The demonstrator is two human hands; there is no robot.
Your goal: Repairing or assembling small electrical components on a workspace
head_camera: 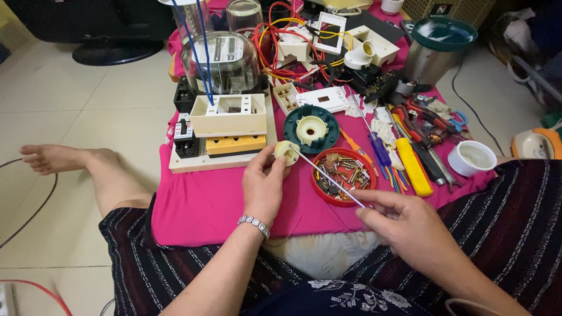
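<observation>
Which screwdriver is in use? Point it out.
The thin one with the bare metal shaft, gripped by the right hand, tip at the cream part in the left hand. The yellow-handled one lies untouched on the cloth.

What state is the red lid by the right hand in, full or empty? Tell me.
Partly full. The red lid lies open side up on the pink cloth, holding a loose pile of small metal screws and contacts across its bottom.
</observation>
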